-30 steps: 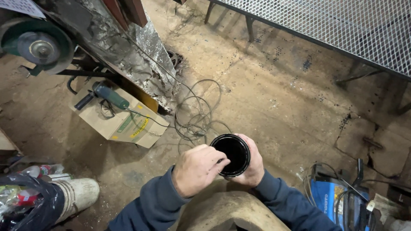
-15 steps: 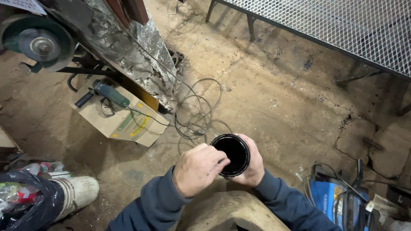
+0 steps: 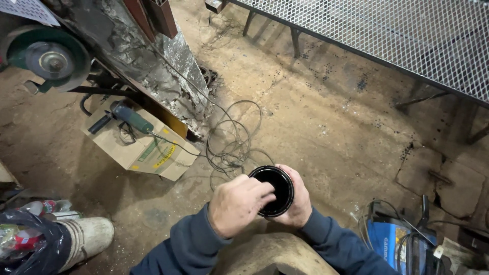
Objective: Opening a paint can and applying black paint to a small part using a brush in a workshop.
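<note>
**Black round container held in both hands; little has moved**

Far left of the container, a green bench grinder wheel [image 3: 48,57] sits up on its stand, with a black rubbish bag [image 3: 28,244] low beside a pale boot [image 3: 84,237]. Nearer, still left of it, a green angle grinder [image 3: 127,116] lies on a cardboard box [image 3: 137,145]. Loose wire coils [image 3: 232,140] lie just above it on the dirt floor.

The left hand [image 3: 237,203] is curled over the rim of the black round container [image 3: 273,191], fingertips reaching inside; what they touch there cannot be told. The right hand [image 3: 298,201] is wrapped around its far side, clasping it. Compared with a second ago, the pose is nearly unchanged, so the work inside seems ongoing.

Right of the container stands a blue machine [image 3: 389,239]; above right, a mesh table [image 3: 387,35].
</note>
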